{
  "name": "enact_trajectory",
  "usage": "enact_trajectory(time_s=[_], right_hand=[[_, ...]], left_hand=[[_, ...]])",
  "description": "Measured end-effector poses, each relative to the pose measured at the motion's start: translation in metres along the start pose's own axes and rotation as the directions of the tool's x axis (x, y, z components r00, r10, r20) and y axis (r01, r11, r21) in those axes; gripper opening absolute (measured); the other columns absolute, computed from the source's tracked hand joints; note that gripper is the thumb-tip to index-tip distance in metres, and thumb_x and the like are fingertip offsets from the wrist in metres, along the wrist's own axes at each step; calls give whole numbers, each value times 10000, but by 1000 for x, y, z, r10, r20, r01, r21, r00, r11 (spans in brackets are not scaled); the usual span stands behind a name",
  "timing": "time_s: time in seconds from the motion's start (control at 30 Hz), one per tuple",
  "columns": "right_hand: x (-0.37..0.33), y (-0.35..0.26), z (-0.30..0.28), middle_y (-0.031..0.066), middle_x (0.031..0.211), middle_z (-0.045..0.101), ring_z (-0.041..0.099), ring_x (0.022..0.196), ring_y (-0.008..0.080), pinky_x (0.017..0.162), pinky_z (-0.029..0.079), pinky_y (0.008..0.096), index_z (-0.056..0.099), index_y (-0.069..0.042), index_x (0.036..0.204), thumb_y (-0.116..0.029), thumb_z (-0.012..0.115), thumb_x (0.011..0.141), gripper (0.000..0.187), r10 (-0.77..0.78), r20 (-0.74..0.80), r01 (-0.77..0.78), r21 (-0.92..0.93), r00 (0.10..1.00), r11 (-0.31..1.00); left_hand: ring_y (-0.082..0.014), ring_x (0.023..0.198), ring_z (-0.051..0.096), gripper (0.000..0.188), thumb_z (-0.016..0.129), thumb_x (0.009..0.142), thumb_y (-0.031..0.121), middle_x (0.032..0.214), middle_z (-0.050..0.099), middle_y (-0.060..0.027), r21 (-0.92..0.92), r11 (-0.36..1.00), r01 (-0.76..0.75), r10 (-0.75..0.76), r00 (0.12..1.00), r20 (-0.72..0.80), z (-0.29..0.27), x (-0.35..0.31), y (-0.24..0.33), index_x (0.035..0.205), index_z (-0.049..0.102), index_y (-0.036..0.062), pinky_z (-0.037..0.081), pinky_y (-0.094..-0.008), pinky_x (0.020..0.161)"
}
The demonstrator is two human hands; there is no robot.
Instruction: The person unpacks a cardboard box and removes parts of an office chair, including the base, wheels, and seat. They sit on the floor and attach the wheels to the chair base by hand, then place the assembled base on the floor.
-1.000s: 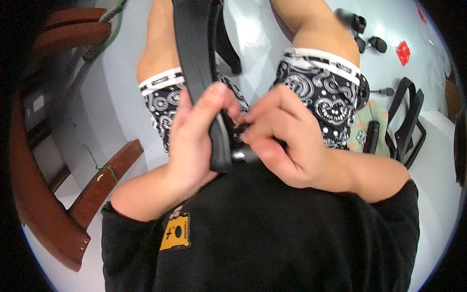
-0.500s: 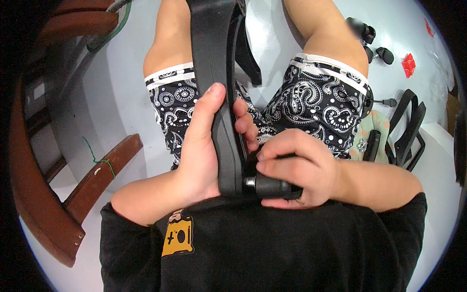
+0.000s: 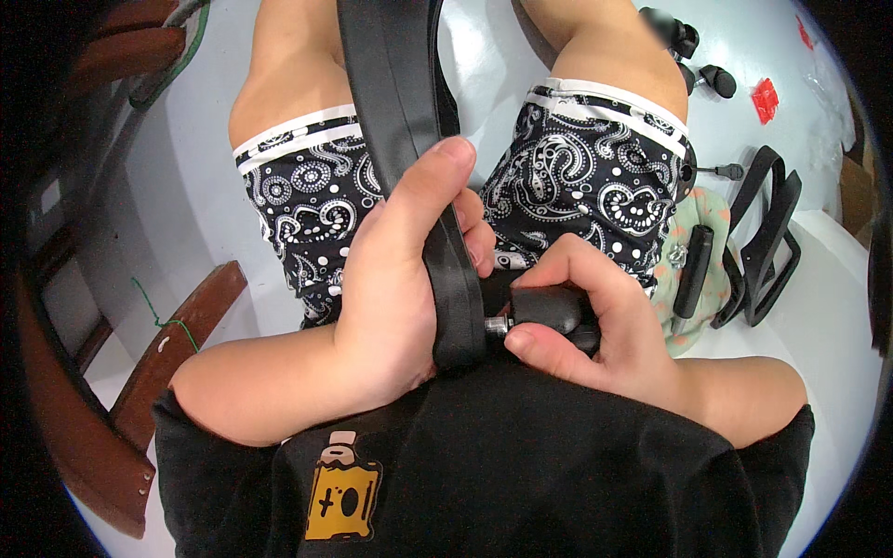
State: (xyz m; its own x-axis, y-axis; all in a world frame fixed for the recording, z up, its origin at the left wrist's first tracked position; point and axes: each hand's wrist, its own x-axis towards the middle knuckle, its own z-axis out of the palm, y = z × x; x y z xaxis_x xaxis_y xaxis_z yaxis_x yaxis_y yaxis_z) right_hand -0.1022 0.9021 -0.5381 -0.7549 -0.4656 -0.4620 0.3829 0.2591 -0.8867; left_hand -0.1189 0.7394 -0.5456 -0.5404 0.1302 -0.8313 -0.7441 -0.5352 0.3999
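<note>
At the lap's near edge (image 3: 595,177), the left hand (image 3: 400,270) clasps a black bar (image 3: 395,102), seemingly for steadiness; the right hand (image 3: 633,325) pinches a wheel (image 3: 544,310).

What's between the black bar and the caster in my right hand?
In the head view, a silvery metal stem shows between the black bar and the caster.

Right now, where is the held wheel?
In the head view, the wheel is right of centre, in the right hand, just right of the black bar.
</note>
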Motion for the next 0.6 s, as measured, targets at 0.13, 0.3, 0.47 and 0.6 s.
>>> enact_trajectory(time_s=[0.13,0.3,0.47,0.6], right_hand=[[-3,6,7,100,709,548,576,605,177,562,459,276,491,-31,848,-174,718,725,295,-79,-87,76,-42,993,996],[3,7,1,127,696,543,590,601,253,539,460,304,476,-32,832,-178,701,734,285,-88,17,88,-57,996,994],[8,0,-3,86,706,468,488,636,190,579,399,264,470,-22,843,-183,661,782,257,-58,109,65,-63,992,996],[6,-1,1,75,727,468,468,636,141,584,382,244,479,-13,872,-196,649,801,260,-97,92,101,-47,991,994]], left_hand=[[-98,548,399,254,524,857,368,610,382,44,-98,994,-40,38,999,-21,7,1,0,820,476,122,360,-254,544],[-114,545,456,304,564,824,382,607,451,-9,-23,999,-35,34,999,-33,4,3,-2,789,467,97,372,-243,523],[-115,527,454,330,538,838,386,580,460,-17,-169,983,-66,53,995,-84,6,2,-6,721,480,82,369,-239,520],[-117,521,446,319,528,844,372,583,446,-14,-12,999,-47,47,999,-16,3,3,0,715,469,87,371,-244,525]])
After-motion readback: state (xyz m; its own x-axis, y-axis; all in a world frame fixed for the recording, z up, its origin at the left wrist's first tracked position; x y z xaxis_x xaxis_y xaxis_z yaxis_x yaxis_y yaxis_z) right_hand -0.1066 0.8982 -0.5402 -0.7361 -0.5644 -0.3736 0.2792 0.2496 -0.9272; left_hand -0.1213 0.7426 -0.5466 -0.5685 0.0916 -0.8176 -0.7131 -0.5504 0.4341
